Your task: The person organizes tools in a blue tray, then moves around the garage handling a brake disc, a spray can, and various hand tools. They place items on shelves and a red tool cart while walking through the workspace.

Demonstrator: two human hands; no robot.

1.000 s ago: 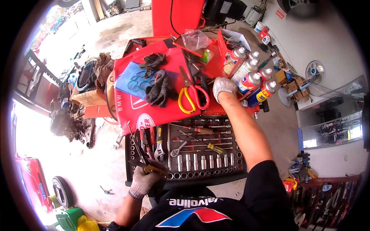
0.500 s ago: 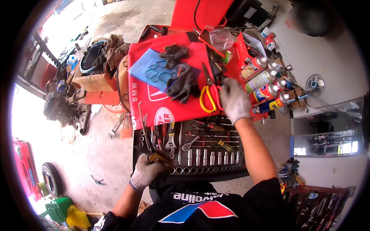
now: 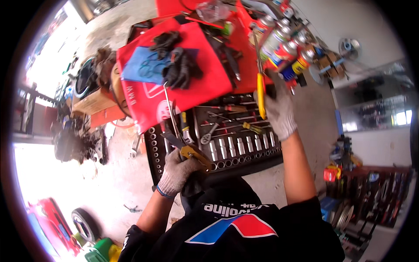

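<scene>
My right hand, in a pale knit glove, is raised at the right edge of the red bench. Its fingers are closed on a pair of shears with a yellow handle, the long blades pointing away from me. My left hand, gloved alike, is closed around a brass-coloured tool over the near left of the socket tray. A dark flat piece and a long thin metal rod stick up beside it; whether the hand holds these too, I cannot tell. Dark cloth hangs under the left hand.
A red cover bears a blue sheet and dark gloves. Chrome sockets, a ratchet and screwdrivers fill the tray. Several spray cans stand at the right. A cardboard box is at the left.
My right hand has picked the shears up off the red cover and moved them right. The left hand still grips the brass-coloured tool. The whole view has shifted and turned.
</scene>
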